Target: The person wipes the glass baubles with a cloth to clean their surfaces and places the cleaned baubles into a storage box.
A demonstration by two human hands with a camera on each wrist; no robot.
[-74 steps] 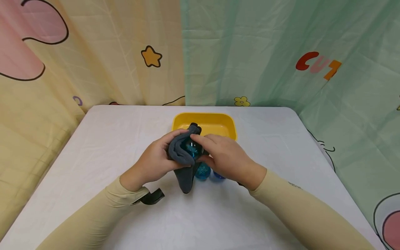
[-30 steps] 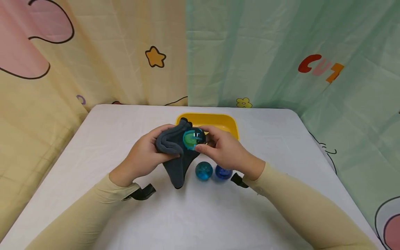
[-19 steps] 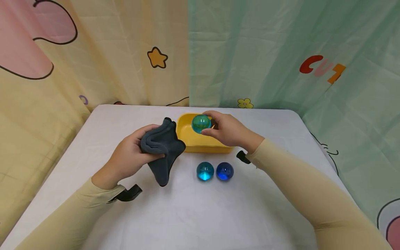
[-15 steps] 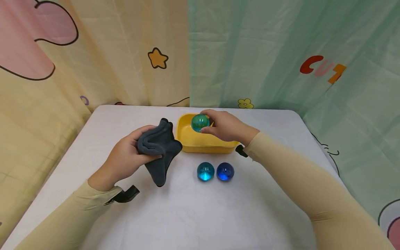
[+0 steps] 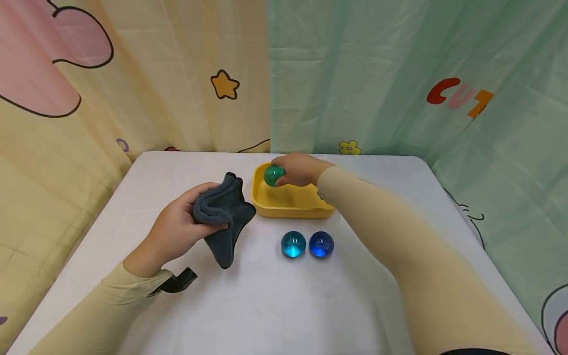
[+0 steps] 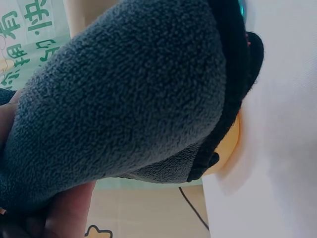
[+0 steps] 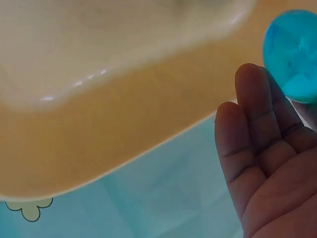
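Bright, even light; both wrist views blurred close-up

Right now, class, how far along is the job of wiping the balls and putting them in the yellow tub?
In hand: the right hand holds the green ball over the yellow tub. The left hand grips the grey cloth. Left: two blue balls on the table.

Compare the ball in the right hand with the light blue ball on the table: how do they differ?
The green ball is held by the right hand over the yellow tray; the light blue ball rests free on the white table, beside a dark blue ball. One looks green, the other cyan. Both are glossy, translucent and similar in size.
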